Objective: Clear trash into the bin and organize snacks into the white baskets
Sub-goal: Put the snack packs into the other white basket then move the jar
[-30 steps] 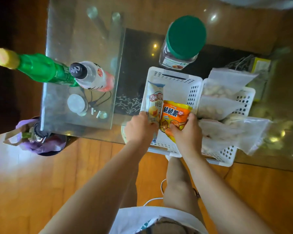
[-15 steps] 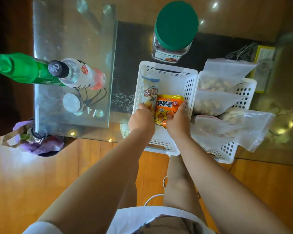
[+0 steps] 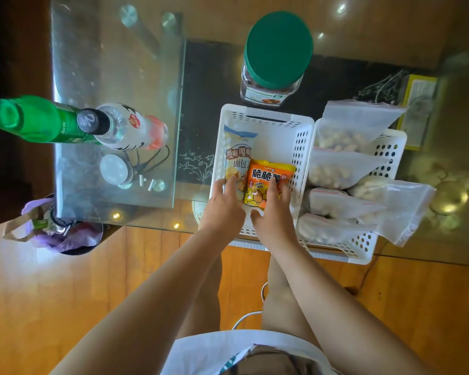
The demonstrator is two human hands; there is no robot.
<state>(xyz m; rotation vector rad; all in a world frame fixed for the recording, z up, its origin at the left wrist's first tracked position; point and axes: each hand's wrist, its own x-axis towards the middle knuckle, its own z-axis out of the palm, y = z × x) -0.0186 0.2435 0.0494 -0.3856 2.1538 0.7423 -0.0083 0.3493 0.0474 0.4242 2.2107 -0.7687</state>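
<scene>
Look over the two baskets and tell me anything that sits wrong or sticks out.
The right basket is overfull: clear bags of nuts pile up, and one bag hangs over its right rim. The left basket is tidy, two snack packets lying flat under both hands.

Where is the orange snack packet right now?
The orange snack packet lies in the left white basket, beside the pale bread-snack bag, under the right hand.

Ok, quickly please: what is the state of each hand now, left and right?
Left hand: open, fingers resting on the pale snack packet in the white basket, not gripping.
Right hand: open, fingers pressing flat on the orange snack packet.
</scene>
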